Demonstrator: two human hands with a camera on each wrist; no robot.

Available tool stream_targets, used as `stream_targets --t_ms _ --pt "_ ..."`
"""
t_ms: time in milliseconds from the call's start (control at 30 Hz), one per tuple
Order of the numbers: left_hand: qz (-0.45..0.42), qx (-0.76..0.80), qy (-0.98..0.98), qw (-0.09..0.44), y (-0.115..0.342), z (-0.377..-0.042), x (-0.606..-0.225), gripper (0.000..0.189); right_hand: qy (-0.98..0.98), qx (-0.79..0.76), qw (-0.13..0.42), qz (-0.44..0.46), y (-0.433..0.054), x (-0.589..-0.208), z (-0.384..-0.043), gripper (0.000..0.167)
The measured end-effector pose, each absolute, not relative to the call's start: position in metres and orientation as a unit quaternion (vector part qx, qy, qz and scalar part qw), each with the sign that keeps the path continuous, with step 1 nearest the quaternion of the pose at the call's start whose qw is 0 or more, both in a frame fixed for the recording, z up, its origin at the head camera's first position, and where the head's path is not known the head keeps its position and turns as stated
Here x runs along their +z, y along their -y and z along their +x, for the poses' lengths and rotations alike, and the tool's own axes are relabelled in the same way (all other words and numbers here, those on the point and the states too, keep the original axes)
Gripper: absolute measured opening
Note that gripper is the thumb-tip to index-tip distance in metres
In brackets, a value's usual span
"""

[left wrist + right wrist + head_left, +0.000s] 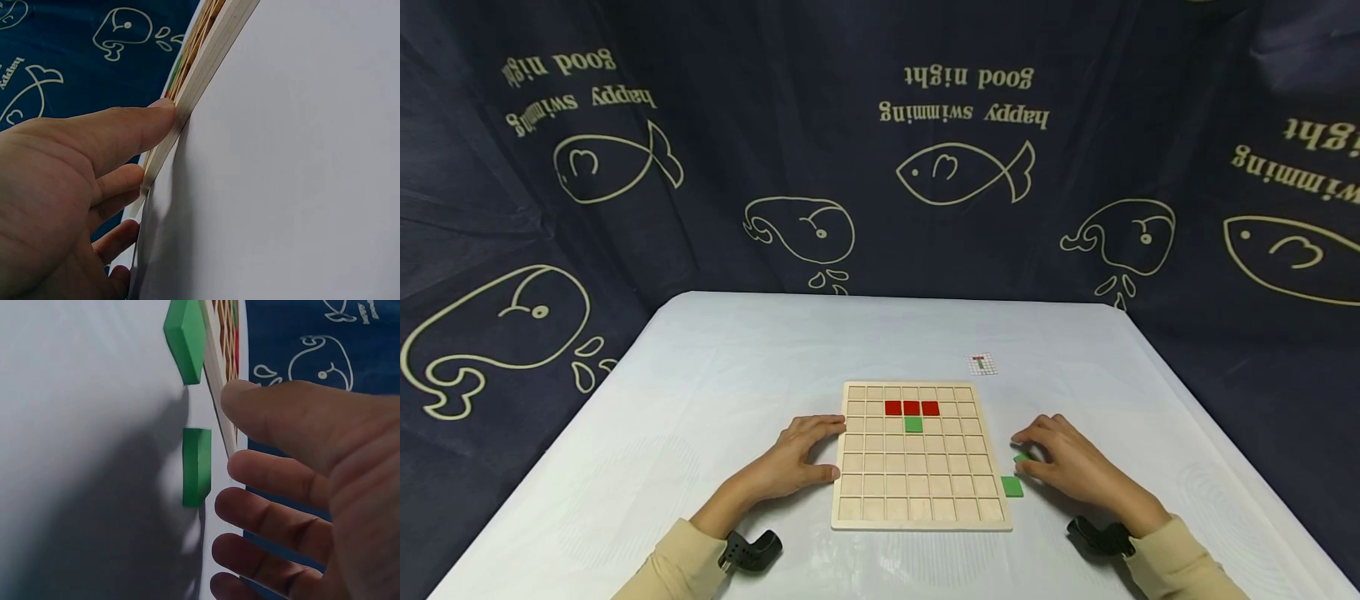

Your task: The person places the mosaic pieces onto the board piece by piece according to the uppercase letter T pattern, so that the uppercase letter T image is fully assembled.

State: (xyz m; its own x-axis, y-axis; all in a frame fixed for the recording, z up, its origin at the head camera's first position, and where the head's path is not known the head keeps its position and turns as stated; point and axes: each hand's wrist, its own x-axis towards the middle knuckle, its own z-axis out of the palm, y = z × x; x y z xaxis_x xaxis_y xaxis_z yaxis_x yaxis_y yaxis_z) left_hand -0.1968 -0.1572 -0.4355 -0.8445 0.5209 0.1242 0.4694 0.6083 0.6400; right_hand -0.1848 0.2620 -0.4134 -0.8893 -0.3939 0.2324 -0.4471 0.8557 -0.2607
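A wooden grid board [917, 486] lies flat in the middle, with three red tiles [912, 408] in a row and one green tile [913, 425] under the middle one. My left hand [793, 458] touches the board's left edge with thumb and fingertips, fingers loosely spread. To the right of the board, my right hand [1067, 462] hovers with relaxed, parted fingers around a loose green tile [197, 467], partly hidden in the head view. Another loose green tile [1012, 487] lies right at the board's right edge. Nothing is held in the right hand.
A small printed card [981, 364] with a red and green T on a grid lies beyond the board's far right corner. The white table [760, 350] meets a dark curtain [850, 150] with fish and whale drawings behind it. Black devices [751, 552] are strapped to both wrists.
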Motion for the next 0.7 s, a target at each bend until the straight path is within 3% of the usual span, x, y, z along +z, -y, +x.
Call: stream_targets --t_ms 267,700 --pt "0.275 0.349 -0.895 0.040 0.157 -0.197 -0.436 0.062 0.966 0.156 0.039 0.202 -0.267 -0.416 -0.183 0.031" --pt "0.275 0.349 -0.895 0.040 0.157 -0.197 -0.436 0.062 0.962 0.154 0.065 0.216 -0.277 -0.419 -0.178 0.027"
